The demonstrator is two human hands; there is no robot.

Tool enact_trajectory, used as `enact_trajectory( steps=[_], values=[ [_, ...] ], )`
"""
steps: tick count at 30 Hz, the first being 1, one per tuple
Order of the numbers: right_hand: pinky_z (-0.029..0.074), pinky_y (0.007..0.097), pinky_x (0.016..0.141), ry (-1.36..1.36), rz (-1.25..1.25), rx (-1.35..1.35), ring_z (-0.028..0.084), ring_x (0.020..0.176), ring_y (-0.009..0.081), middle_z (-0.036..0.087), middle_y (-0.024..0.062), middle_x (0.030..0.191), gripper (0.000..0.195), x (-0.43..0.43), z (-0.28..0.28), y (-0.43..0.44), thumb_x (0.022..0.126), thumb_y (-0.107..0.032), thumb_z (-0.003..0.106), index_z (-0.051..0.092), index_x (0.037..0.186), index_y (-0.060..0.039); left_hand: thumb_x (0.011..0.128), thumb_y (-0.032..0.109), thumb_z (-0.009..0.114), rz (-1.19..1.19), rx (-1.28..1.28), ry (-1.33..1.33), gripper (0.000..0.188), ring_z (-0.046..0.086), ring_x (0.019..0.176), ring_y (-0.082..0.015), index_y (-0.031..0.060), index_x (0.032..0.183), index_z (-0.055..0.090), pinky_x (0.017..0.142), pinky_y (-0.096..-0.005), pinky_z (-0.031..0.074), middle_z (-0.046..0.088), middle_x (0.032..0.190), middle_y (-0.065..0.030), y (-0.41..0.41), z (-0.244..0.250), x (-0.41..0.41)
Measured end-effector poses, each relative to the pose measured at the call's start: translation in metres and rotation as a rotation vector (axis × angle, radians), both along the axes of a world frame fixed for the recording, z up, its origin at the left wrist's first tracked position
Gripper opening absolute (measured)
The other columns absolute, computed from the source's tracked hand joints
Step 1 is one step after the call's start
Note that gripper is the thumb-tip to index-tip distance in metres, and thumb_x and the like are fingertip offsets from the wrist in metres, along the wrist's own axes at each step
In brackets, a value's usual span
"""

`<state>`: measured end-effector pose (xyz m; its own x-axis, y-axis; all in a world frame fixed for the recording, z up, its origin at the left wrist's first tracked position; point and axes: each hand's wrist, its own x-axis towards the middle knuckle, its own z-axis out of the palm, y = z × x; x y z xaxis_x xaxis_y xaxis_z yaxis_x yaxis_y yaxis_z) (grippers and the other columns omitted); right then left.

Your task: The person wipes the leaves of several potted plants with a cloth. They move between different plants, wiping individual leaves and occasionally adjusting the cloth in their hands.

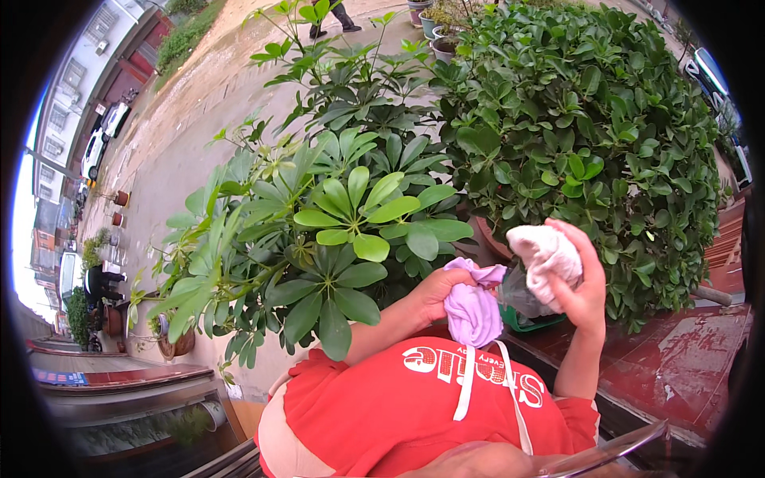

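In front of my chest, my left hand (440, 294) grips a bunched lilac cloth (475, 313); part of it sticks up above the fist and the rest hangs below. To its right and slightly higher, my right hand (586, 284) holds a crumpled whitish cloth (541, 260) between thumb and fingers. The two cloths are apart. Behind and between them show a clear plastic bag (519, 294) and the rim of a green container (526, 322), both partly hidden. White drawstrings (465, 382) hang down over my red shirt (382, 400), which bears writing.
A broad-leaved umbrella plant (331, 269) stands close ahead on the left. Dense green shrubbery (574, 131) fills the right, above a worn red surface (669, 364). Several potted plants (442, 48) and a person's legs (334, 18) appear farther off. Parked cars (104, 137) line the far left.
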<state>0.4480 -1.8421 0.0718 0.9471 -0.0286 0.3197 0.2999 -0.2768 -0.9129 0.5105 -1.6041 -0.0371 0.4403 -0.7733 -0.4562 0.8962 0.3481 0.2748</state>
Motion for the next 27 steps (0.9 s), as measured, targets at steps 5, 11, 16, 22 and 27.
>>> enact_trajectory(
  steps=[5, 11, 16, 22, 27],
  values=[
    [0.038, 0.0389, 0.113, 0.064, 0.019, 0.191, 0.052, 0.132, 0.0269, 0.052, 0.0208, 0.144, 0.066, 0.012, -0.002, 0.006, 0.083, -0.003, 0.064, 0.044, 0.145, 0.0044, 0.078, -0.003, 0.056, 0.160, 0.099, -0.156, 0.020, 0.060, 0.072, -0.0194, 0.0053, 0.097, 0.058, 0.064, -0.0321, 0.051, 0.060, 0.083, -0.0082, 0.020, -0.001, -0.014],
    [0.042, 0.0375, 0.110, -0.219, -0.055, 0.175, 0.053, 0.131, 0.0246, 0.048, 0.0175, 0.149, 0.057, 0.060, 0.020, 0.012, 0.093, -0.006, 0.064, 0.043, 0.145, 0.0035, 0.095, 0.033, 0.050, 0.403, 0.026, -0.265, 0.039, 0.057, 0.062, -0.0194, -0.0038, 0.100, 0.062, 0.056, -0.0336, 0.050, 0.059, 0.072, -0.0079, 0.049, 0.037, -0.026],
    [0.043, 0.0351, 0.108, -0.137, 0.146, 0.542, 0.054, 0.128, 0.0214, 0.048, 0.0151, 0.150, 0.050, 0.084, 0.006, 0.032, 0.099, -0.012, 0.059, 0.043, 0.144, 0.0044, 0.106, 0.024, 0.039, 0.538, -0.068, -0.362, 0.041, 0.050, 0.055, -0.0184, -0.0026, 0.129, 0.060, 0.054, -0.0336, 0.042, 0.051, 0.059, -0.0078, 0.065, 0.022, -0.024],
    [0.045, 0.0367, 0.107, -0.248, 0.072, 0.345, 0.057, 0.125, 0.0221, 0.052, 0.0150, 0.145, 0.051, 0.077, 0.002, 0.038, 0.094, -0.005, 0.063, 0.046, 0.142, 0.0025, 0.095, 0.008, 0.054, 0.634, -0.044, -0.380, 0.049, 0.062, 0.067, -0.0197, 0.0044, 0.143, 0.051, 0.060, -0.0347, 0.052, 0.066, 0.115, -0.0144, 0.058, 0.031, -0.017],
    [0.046, 0.0412, 0.105, -0.766, -0.152, -0.144, 0.058, 0.122, 0.0292, 0.058, 0.0164, 0.137, 0.053, 0.093, 0.046, 0.058, 0.087, -0.006, 0.073, 0.051, 0.135, -0.0005, 0.097, 0.018, 0.060, 0.652, -0.052, -0.282, 0.042, 0.063, 0.070, -0.0193, 0.0046, 0.137, 0.056, 0.063, -0.0333, 0.055, 0.067, 0.119, -0.0142, 0.049, 0.036, 0.004]
  ],
)
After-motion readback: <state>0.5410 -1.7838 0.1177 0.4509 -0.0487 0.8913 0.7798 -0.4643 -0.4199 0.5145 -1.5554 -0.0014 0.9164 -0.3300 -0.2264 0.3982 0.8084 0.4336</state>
